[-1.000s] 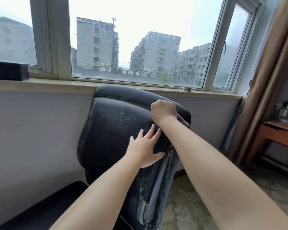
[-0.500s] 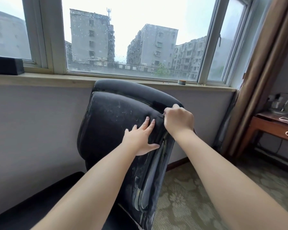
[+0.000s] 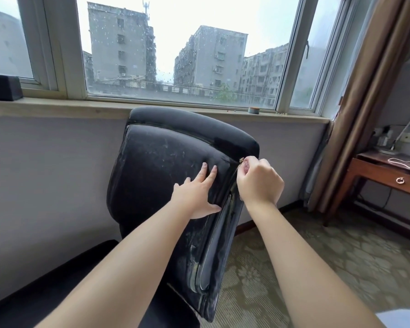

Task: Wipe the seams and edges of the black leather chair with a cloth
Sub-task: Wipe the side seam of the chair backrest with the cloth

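The black leather chair stands under the window with its dusty, scuffed backrest turned toward me. My left hand lies flat on the backrest near its right side, fingers straight and spread. My right hand is curled into a fist at the backrest's upper right edge, where the seam runs down. It grips a small bunched cloth, of which only a pinkish bit shows between the fingers.
A window sill runs behind the chair, with a dark box at the left and a small round object at the right. A brown curtain and a wooden side table stand at the right. Patterned carpet covers the floor.
My right hand has slid from the top of the backrest down and to the right onto its upper right edge. My left hand has stayed pressed on the backrest.
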